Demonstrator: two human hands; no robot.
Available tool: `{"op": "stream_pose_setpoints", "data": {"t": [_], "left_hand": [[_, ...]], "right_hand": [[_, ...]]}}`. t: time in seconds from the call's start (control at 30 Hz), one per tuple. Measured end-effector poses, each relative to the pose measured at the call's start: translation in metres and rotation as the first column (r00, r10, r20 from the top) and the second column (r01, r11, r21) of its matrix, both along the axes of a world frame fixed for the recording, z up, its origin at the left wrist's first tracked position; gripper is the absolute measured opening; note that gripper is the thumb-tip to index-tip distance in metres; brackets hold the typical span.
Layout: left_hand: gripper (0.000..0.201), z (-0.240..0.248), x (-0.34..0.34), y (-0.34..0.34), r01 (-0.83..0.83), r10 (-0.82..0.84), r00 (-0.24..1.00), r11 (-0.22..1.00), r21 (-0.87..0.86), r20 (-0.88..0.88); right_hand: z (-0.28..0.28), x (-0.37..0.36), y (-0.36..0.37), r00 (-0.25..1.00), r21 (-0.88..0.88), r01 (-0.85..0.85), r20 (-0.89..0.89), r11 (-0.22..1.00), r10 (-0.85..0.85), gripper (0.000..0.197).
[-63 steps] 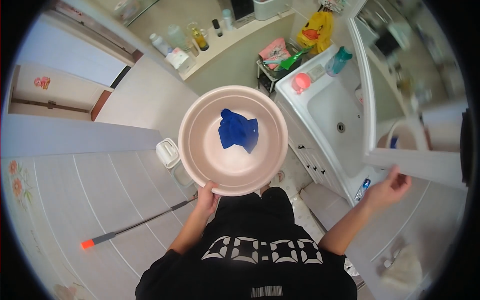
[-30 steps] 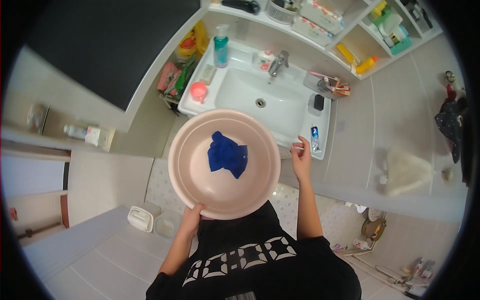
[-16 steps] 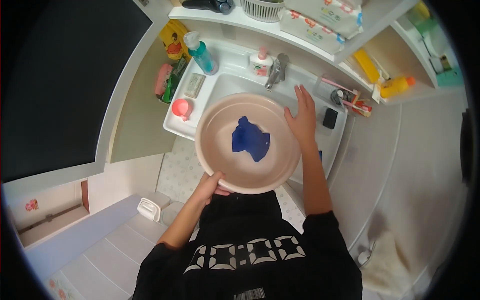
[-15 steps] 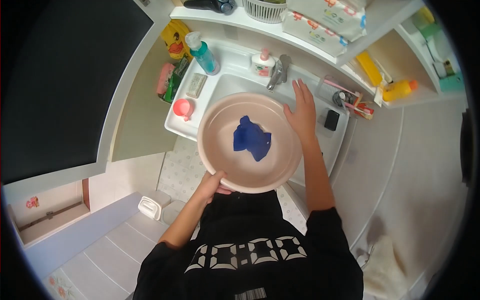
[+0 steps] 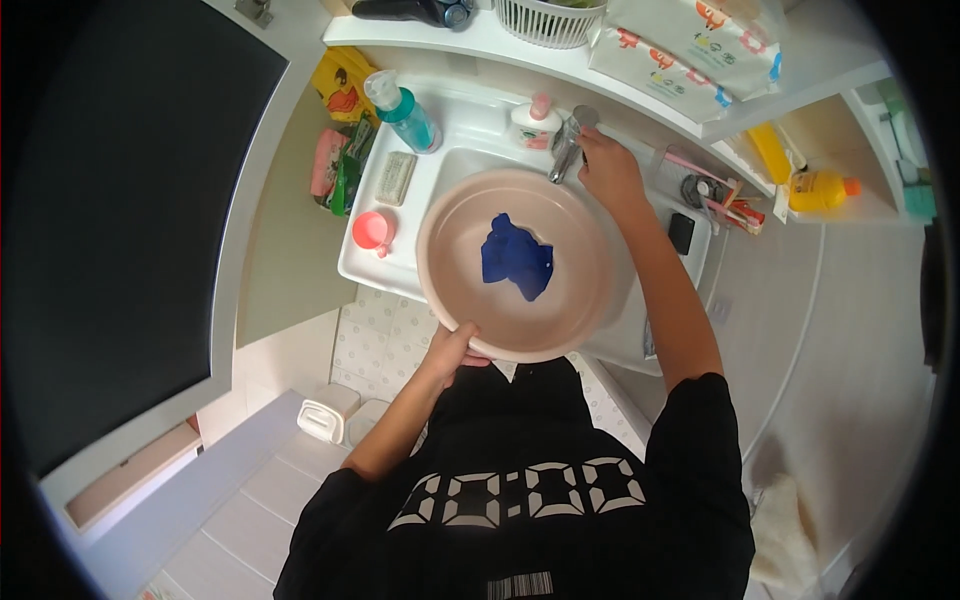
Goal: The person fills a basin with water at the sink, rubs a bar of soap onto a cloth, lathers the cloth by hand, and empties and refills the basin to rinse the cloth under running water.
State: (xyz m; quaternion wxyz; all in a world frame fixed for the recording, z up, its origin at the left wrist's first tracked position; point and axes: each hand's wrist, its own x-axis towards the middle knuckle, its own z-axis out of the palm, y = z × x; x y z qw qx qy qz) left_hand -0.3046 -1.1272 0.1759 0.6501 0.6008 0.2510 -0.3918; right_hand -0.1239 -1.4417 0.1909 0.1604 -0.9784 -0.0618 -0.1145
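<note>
A round pale pink basin (image 5: 575,285) is held over the white sink (image 5: 465,162). Inside it lies a crumpled dark blue cloth (image 5: 517,258). My left hand (image 5: 455,352) grips the basin's near left rim, thumb on top and fingers underneath. Beyond the basin's far right side, my right hand (image 5: 610,168) is closed at the handle of the chrome faucet (image 5: 566,152); its fingertips are partly hidden. The spout points down at the basin's far edge, and I cannot make out any water running.
Left on the counter stand a teal pump bottle (image 5: 410,122), a soap bar (image 5: 396,180) and a pink cup (image 5: 373,231). A white soap dispenser (image 5: 535,126) is beside the faucet. At right are toothbrushes (image 5: 735,205) and a black box (image 5: 681,233). A shelf (image 5: 480,35) overhangs the back.
My right hand has moved from beside the basin, fingers spread, forward to the faucet handle and closed there. My left hand still holds the basin. The view has shifted slightly.
</note>
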Motion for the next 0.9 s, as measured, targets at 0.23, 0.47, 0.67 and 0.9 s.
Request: {"op": "stream_pose_setpoints", "data": {"t": [0.23, 0.47, 0.67, 0.9], "left_hand": [[0.054, 0.000, 0.029, 0.018, 0.103, -0.109, 0.992, 0.990, -0.098, -0.064], [0.056, 0.007, 0.040, 0.030, 0.169, -0.182, 0.979, 0.977, -0.128, -0.089], [0.057, 0.008, 0.044, 0.033, 0.199, -0.208, 0.975, 0.974, -0.110, -0.075], [0.054, 0.013, 0.048, 0.033, 0.179, -0.187, 0.980, 0.978, -0.105, -0.072]], "right_hand": [[0.015, 0.003, 0.003, 0.997, 0.000, 0.037, -0.067, 0.999, -0.037, 0.040], [0.018, 0.010, 0.003, 0.997, -0.004, 0.039, -0.070, 0.999, -0.039, 0.038], [0.024, 0.014, -0.001, 0.995, 0.004, 0.027, -0.091, 1.000, -0.027, 0.037], [0.026, 0.019, -0.003, 0.999, 0.022, -0.011, -0.048, 1.000, 0.012, 0.020]]}}
